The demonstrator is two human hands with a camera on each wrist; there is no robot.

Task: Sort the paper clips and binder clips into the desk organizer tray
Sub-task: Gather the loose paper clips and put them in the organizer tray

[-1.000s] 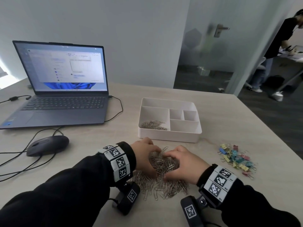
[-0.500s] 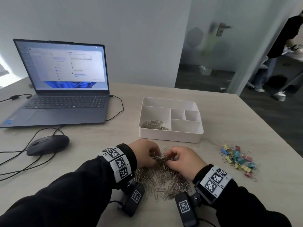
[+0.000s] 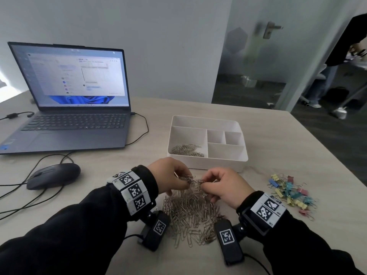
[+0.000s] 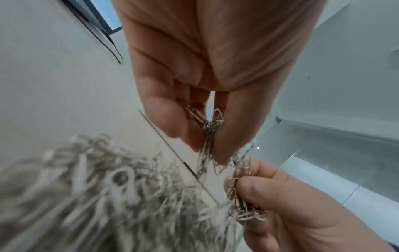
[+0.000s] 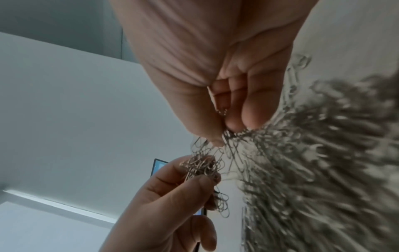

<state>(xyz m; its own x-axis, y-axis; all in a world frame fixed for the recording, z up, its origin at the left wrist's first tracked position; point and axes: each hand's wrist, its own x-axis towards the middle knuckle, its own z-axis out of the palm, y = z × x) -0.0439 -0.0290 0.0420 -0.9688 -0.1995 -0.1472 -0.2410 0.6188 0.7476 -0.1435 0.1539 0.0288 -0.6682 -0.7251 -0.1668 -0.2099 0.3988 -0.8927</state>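
A big pile of silver paper clips (image 3: 190,213) lies on the desk in front of me. Just above its far edge, my left hand (image 3: 183,178) pinches a bunch of tangled clips (image 4: 208,136). My right hand (image 3: 204,182) pinches another bunch (image 5: 224,134) close beside it, and strands of clips hang between the two. The white organizer tray (image 3: 208,165) stands just beyond the hands, with some paper clips (image 3: 186,150) in its large left compartment. Coloured binder clips (image 3: 292,192) lie in a heap on the desk to the right.
An open laptop (image 3: 75,108) stands at the back left, with a black mouse (image 3: 52,175) and cables in front of it. The desk's right edge runs close behind the binder clips. A person (image 3: 349,46) stands beyond the glass door at far right.
Both hands have risen off the pile, where they were pressed down and gathering. Each now pinches a bunch of clips just above the pile's far edge.
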